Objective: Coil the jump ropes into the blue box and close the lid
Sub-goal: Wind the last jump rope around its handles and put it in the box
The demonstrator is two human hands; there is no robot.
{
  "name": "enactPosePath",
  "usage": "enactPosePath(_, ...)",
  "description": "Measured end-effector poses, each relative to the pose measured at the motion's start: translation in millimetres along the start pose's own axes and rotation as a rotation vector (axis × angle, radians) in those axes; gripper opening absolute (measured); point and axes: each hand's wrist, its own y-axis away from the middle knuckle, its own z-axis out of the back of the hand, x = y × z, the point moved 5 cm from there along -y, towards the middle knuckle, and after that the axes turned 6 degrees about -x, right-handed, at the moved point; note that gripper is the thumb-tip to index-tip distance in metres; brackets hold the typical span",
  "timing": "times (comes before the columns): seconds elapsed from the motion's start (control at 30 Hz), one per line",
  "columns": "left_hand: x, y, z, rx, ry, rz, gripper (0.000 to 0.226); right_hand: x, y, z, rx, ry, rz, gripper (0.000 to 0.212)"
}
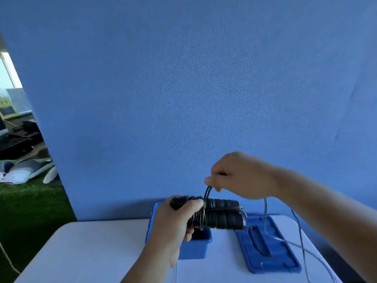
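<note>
The left hand [173, 223] squeezes two jump rope handles [222, 213] above the open blue box [199, 247]. The right hand [242, 176] pinches the cord [207, 192]. The lid [267, 246] lies right.

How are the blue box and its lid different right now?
The box stands upright and deep on the table, partly hidden behind the left hand; the lid lies flat to its right, fully off. The lid has a dark slot in it and loose rope crossing it; the box's inside is mostly unseen. Both are the same blue plastic.
</note>
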Motion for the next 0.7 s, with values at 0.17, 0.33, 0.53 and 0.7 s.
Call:
enactPosePath(0.17, 8, -8, 2, -0.055, 0.021, 0.023, 0.02, 12, 25, -23, -0.078, -0.135, -0.066, 0.027)
enactPosePath(0.33, 9, -12, 1, -0.092, 0.052, 0.026, 0.016, 15, 47, -50, -0.137, -0.277, -0.094, 0.027)
enactPosePath(0.53, 10, -14, -1, -0.117, 0.074, 0.021, 0.022, 13, 60, -87, -0.227, -0.465, -0.084, 0.027)
enactPosePath(0.7, 18, -14, -2, -0.185, 0.153, 0.091, 0.018, 8, 71, -119, -0.26, -0.571, -0.128, 0.022)
